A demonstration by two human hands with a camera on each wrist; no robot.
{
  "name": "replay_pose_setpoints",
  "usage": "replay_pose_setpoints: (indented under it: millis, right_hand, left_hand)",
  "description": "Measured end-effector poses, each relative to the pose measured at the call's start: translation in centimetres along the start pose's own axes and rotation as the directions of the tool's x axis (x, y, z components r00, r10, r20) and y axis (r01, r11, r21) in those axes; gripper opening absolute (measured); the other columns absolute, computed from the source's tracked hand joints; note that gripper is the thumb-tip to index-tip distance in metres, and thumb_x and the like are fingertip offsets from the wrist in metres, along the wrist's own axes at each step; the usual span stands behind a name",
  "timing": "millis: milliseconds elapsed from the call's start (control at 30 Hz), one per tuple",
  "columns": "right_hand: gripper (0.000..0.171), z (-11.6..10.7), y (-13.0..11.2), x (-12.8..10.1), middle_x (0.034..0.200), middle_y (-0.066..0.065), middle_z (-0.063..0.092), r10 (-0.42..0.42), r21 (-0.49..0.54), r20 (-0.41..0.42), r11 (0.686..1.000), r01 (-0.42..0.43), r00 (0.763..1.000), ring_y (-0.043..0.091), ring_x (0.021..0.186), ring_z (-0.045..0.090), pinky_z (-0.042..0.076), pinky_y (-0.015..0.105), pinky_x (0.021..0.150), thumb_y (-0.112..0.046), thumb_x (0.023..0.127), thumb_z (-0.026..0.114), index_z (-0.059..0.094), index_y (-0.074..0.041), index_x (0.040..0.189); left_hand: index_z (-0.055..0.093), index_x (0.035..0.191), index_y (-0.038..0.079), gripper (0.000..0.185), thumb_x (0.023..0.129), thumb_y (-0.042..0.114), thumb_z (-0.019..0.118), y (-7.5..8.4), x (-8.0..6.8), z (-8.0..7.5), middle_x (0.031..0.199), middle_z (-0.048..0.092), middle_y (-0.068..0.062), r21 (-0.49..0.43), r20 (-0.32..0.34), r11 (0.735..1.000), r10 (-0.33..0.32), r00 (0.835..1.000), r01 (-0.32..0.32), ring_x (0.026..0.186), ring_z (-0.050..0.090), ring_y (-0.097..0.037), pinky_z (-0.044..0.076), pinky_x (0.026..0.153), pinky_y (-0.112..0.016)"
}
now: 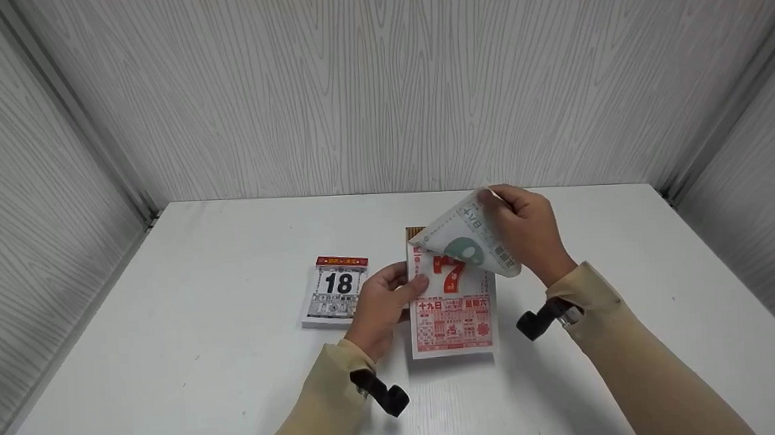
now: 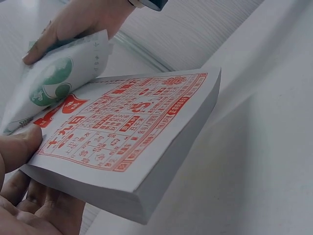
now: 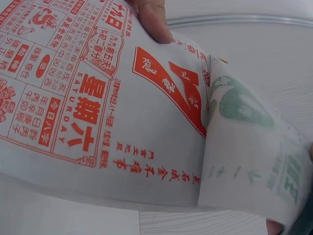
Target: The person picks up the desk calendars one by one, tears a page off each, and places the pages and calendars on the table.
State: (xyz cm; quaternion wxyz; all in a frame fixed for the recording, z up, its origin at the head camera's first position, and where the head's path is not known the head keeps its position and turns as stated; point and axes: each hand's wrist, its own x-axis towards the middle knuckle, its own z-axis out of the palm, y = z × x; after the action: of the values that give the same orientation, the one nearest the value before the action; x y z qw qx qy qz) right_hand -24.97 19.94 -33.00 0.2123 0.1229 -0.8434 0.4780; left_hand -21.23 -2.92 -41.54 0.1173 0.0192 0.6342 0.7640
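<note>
A thick tear-off calendar pad (image 1: 451, 320) lies mid-table, its top sheet printed with a red 7. My left hand (image 1: 404, 289) grips the pad's left edge, thumb (image 2: 19, 147) on top and fingers under the pad (image 2: 132, 142). My right hand (image 1: 496, 202) pinches a loose green-printed page (image 1: 472, 243), which is curled up and back over the pad's top. In the left wrist view the curled page (image 2: 54, 83) arches off the red sheet. In the right wrist view it is the green page (image 3: 249, 142) beside the red sheet (image 3: 88, 98).
A smaller calendar pad showing a black 18 (image 1: 337, 290) sits left of my left hand. The white table (image 1: 204, 386) is boxed in by grey wood-grain walls (image 1: 380, 85) at the back and on both sides. Black wrist cameras (image 1: 387, 393) hang from both sleeves.
</note>
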Motion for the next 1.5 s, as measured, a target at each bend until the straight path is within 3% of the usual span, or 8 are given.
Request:
replay_pose_setpoints:
  millis: [233, 567, 1167, 1500]
  right_hand:
    - [0.032, -0.2, 0.3, 0.4, 0.093, 0.008, 0.076, 0.058, 0.023, -0.008, 0.998, -0.058, 0.998, 0.014, 0.068, 0.069, 0.054, 0.021, 0.058, -0.034, 0.106, 0.06, 0.079, -0.009, 0.112]
    - [0.035, -1.1, 0.5, 0.8, 0.093, 0.006, 0.076, 0.146, 0.073, 0.073, 0.986, -0.152, 0.987, 0.012, 0.072, 0.07, 0.054, 0.02, 0.059, -0.037, 0.104, 0.063, 0.078, -0.007, 0.115]
    - [0.043, -1.2, 1.4, 0.2, 0.086, 0.004, 0.075, 0.143, 0.085, 0.021, 0.986, -0.145, 0.989, 0.011, 0.065, 0.067, 0.054, 0.021, 0.057, -0.045, 0.104, 0.06, 0.077, -0.006, 0.113]
    - [0.043, -1.5, 1.3, 0.3, 0.086, 0.005, 0.074, 0.143, 0.072, 0.033, 0.987, -0.146, 0.989, 0.01, 0.065, 0.068, 0.055, 0.021, 0.057, -0.043, 0.104, 0.06, 0.077, -0.004, 0.112]
  left_hand:
    - [0.06, 0.14, 0.007, 0.051, 0.095, 0.026, 0.076, 0.1, 0.0, 0.3, 0.126, 0.067, -0.01, -0.012, 0.018, 1.0, -0.005, 1.0, 0.005, 0.104, 0.071, -0.022, 0.06, 0.085, -0.035]
    - [0.061, 0.138, 0.007, 0.05, 0.095, 0.026, 0.077, -0.1, 0.0, 0.2, 0.122, 0.067, -0.011, -0.014, 0.019, 1.0, -0.006, 1.0, 0.007, 0.102, 0.071, -0.022, 0.06, 0.084, -0.035]
    - [0.064, 0.134, 0.006, 0.044, 0.096, 0.023, 0.076, -0.1, -0.4, 0.4, 0.119, 0.068, -0.011, -0.048, 0.028, 0.999, -0.006, 1.0, 0.007, 0.098, 0.073, -0.021, 0.061, 0.08, -0.034]
    - [0.063, 0.136, 0.006, 0.047, 0.095, 0.024, 0.077, -0.2, -0.4, 0.5, 0.12, 0.068, -0.011, -0.032, 0.032, 0.999, -0.001, 0.999, 0.002, 0.099, 0.072, -0.022, 0.061, 0.083, -0.035]
